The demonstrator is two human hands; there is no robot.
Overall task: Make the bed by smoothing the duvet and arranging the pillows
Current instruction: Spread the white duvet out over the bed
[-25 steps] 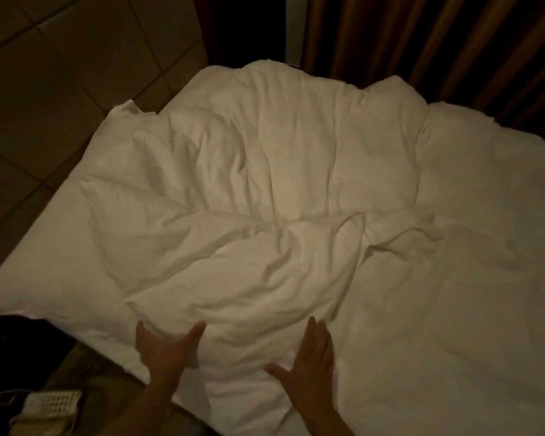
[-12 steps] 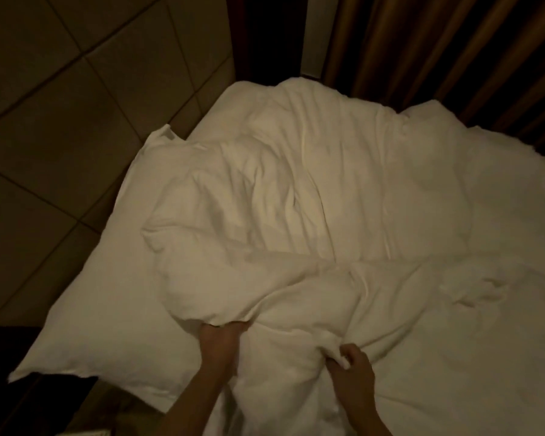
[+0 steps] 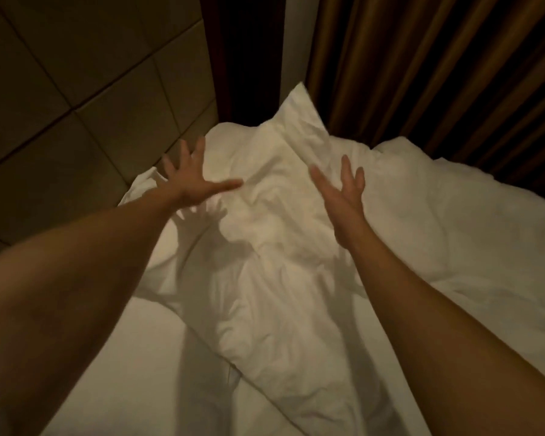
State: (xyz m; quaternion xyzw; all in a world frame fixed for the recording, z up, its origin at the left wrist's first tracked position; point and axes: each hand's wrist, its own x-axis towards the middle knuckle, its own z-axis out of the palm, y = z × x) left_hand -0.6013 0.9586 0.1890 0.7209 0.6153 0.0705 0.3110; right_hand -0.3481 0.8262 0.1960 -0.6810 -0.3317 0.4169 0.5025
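Note:
The white duvet (image 3: 283, 278) lies bunched and wrinkled in a long heap down the middle of the bed, one corner peaking up near the curtain. Both my arms reach far forward over it. My left hand (image 3: 189, 180) hovers above the duvet's left side with its fingers spread wide, holding nothing. My right hand (image 3: 343, 190) is held out over the heap, palm turned inward, fingers straight and empty. A white pillow (image 3: 145, 187) peeks out at the left behind my left wrist. The bare sheet (image 3: 123, 372) shows at the near left.
A padded panelled headboard wall (image 3: 76, 89) fills the left. Brown curtains (image 3: 438, 73) hang behind the bed, with a pale strip of wall (image 3: 293, 39) between them. More white bedding (image 3: 469, 231) spreads to the right.
Both hands let go of the duvet's near edge and shot forward with fingers spread. The duvet now lies further up the bed in a long heap.

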